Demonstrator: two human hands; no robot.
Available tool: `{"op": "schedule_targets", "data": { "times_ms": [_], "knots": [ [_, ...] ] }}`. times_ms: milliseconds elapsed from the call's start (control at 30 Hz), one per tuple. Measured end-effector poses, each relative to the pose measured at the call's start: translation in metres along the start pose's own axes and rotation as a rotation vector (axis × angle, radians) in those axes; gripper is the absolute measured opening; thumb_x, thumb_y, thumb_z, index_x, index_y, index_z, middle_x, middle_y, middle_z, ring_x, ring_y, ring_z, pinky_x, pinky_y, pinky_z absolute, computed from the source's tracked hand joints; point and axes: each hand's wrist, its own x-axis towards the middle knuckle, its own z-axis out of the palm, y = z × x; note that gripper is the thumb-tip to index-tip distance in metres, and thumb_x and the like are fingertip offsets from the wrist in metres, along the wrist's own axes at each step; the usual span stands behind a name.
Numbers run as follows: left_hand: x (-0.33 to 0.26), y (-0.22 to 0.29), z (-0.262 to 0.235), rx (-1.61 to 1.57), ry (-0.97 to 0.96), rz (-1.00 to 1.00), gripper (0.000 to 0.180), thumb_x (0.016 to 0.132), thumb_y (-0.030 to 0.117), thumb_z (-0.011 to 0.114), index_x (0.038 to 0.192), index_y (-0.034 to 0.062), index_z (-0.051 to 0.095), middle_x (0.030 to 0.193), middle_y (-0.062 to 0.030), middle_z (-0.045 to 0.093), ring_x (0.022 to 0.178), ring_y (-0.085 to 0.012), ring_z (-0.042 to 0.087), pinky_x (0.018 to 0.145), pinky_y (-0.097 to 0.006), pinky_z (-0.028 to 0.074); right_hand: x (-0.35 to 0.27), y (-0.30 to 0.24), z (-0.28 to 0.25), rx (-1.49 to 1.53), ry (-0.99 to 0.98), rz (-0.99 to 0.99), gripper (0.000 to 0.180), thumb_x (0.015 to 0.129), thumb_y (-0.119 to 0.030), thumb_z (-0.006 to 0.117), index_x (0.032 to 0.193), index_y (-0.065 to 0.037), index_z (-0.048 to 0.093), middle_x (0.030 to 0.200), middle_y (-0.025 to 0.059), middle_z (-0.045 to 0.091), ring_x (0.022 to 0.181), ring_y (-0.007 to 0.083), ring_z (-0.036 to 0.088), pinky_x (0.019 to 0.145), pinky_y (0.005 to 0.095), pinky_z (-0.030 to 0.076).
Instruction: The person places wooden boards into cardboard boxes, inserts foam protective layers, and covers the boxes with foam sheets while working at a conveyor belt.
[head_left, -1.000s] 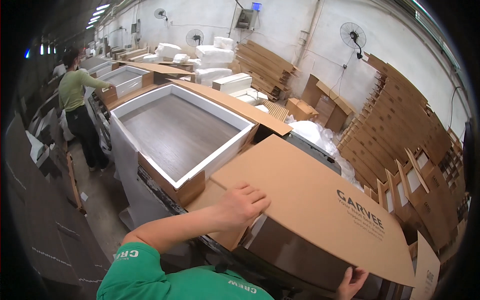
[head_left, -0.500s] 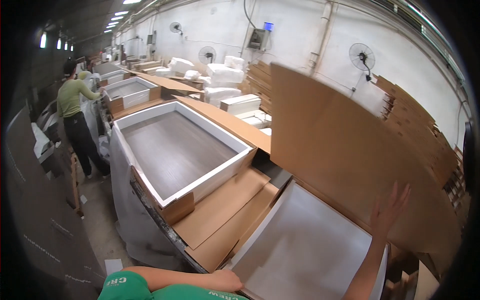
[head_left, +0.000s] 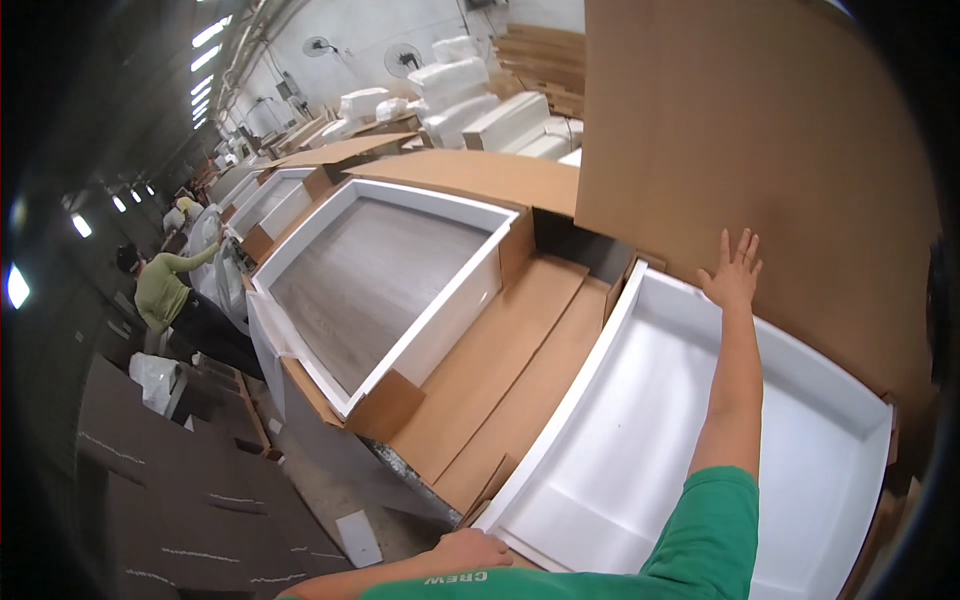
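Observation:
A large white shallow box-shaped furniture piece (head_left: pixel 620 430) lies in a cardboard carton in front of me, hollow side up. My right hand (head_left: pixel 735 272) reaches across it, fingers spread and palm toward the tall upright cardboard flap (head_left: pixel 760 130) along the far side. It appears to touch the flap low down, near the white rim. My left hand (head_left: pixel 473 550) is at the near left corner of the white piece, with its fingers curled over the edge and partly hidden.
To the left, another white-framed piece with a grey wood-grain panel (head_left: pixel 375 290) sits in its carton. Folded cardboard (head_left: pixel 500 375) lies between the two. A person in a light green top (head_left: pixel 165 290) stands beside the row. White wrapped bundles (head_left: pixel 450 90) are stacked behind; dark sheets (head_left: pixel 180 500) stand lower left.
My view has turned and come closer to the white piece. The cardboard flap stands more upright, and my right hand has shifted toward its lower part. The left hand stays at the near corner.

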Motion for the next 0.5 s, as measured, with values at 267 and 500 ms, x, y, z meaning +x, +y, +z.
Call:
{"op": "schedule_targets", "data": {
  "times_ms": [267,500],
  "knots": [
    [-0.009,-0.004,0.0,0.012,0.116,0.043,0.015,0.076,0.021,0.049,0.083,0.0105,0.057,0.085,-0.0073,0.055,0.083,-0.0269,0.06,0.065,-0.037,0.049,-0.035,0.006,0.025,0.027,-0.068,-0.115,0.079,0.075,-0.043,0.061,0.138,-0.017,0.021,0.142,0.0192,0.013,0.131,0.0359,0.013,0.102,0.0524,0.019],
    [-0.009,-0.006,0.007,0.092,0.146,0.038,0.017,0.075,0.021,0.054,0.083,0.0087,0.062,0.081,-0.0094,0.061,0.079,-0.0277,0.062,0.066,-0.04,0.05,-0.175,0.015,0.071,0.2,-0.203,-0.39,0.054,0.077,-0.038,0.057,0.122,-0.009,0.046,0.134,0.0211,0.032,0.124,0.0354,0.029,0.098,0.0516,0.026]
  ]
}}
